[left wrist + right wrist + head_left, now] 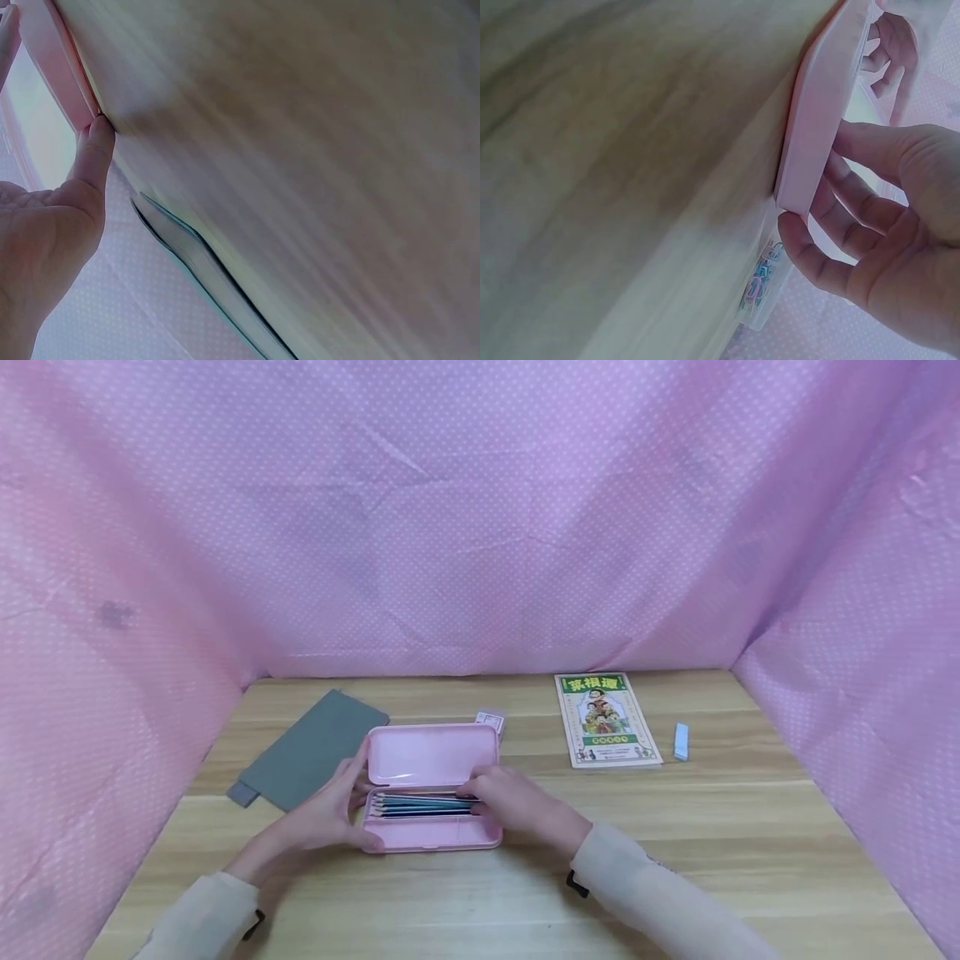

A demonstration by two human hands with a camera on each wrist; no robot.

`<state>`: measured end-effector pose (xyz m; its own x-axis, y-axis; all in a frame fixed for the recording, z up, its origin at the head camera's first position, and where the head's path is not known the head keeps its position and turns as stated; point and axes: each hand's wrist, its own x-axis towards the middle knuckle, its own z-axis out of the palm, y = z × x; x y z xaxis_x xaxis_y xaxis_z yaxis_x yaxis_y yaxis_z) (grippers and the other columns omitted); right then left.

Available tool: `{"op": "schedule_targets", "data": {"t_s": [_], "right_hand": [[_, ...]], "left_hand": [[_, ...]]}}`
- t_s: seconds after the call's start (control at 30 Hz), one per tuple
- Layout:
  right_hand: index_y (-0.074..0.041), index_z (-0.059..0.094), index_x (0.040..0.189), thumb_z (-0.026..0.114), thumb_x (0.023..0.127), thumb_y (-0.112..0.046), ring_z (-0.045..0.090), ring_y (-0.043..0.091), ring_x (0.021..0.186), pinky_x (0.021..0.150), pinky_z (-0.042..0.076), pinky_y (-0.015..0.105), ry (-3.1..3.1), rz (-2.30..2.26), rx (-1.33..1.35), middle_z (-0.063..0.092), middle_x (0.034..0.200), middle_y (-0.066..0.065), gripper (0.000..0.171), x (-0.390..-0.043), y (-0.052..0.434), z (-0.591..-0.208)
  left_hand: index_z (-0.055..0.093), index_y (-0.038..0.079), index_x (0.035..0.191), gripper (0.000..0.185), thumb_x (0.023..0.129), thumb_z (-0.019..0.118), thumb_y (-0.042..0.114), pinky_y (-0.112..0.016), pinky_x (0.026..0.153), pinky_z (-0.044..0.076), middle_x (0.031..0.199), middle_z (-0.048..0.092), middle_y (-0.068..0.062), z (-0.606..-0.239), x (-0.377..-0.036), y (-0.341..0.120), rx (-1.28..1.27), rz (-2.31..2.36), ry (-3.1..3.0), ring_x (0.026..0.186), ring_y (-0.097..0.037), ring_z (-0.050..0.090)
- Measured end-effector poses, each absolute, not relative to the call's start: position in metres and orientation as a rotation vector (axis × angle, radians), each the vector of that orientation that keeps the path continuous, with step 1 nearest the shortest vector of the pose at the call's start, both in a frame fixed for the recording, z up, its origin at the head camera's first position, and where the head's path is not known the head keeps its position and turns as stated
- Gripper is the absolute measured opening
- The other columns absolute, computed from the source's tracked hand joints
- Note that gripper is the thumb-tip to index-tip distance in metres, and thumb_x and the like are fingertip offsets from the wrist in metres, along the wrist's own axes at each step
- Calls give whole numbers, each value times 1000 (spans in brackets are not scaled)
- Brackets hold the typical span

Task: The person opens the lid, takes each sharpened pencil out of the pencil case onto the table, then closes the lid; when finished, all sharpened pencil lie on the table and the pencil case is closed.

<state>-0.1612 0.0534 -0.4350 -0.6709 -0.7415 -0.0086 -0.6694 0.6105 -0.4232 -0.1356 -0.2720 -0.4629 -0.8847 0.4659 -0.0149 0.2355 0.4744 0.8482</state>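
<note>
Resting at the near middle of the wooden table (675, 860), the open pink pencil case (432, 835) lies with its long axis left to right. The left hand (326, 814) grips its left end, thumb curled on the front corner. The right hand (517, 802) pinches the right ends of the coloured pencils (420, 806) lying lengthwise in the tray. Beyond lie a grey notebook (311, 752), a small clip box (491, 721), a booklet (606, 720) and an eraser (681, 740).
</note>
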Motion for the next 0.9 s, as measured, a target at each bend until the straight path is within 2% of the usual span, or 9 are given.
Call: {"op": "schedule_targets", "data": {"t_s": [0.37, 0.5, 0.7, 0.9], "right_hand": [[-12, 77, 119, 69, 95, -5, 56, 9, 79, 74, 52, 16, 2694, -536, -1208, 69, 100, 0, 26, -162, 48, -438], [-13, 76, 121, 68, 97, -7, 56, 10, 82, 78, 53, 18, 2722, -508, -1191, 69, 102, 0, 26, -162, 48, -439], [-16, 77, 119, 68, 98, -12, 56, 13, 91, 87, 52, 29, 2764, -482, -1171, 69, 105, -2, 23, -161, 48, -440], [-15, 78, 116, 70, 96, -7, 55, 11, 88, 83, 52, 25, 2768, -537, -1166, 68, 102, -2, 23, -162, 51, -439]], "left_hand": [[-15, 23, 162, 153, 61, 100, 27, -46, 112, 39, 138, 30, -15, -461, -136, -271, 632, 1374, 2483, 120, -27, 56], [-14, 24, 162, 153, 61, 100, 27, -45, 112, 39, 138, 31, -14, -461, -138, -271, 623, 1371, 2475, 121, -27, 56], [-14, 26, 162, 153, 61, 100, 27, -46, 111, 40, 137, 32, -15, -460, -136, -272, 605, 1365, 2477, 121, -28, 55], [-15, 26, 162, 152, 63, 100, 27, -46, 112, 39, 138, 30, -14, -461, -136, -271, 608, 1374, 2468, 122, -28, 55]]}}
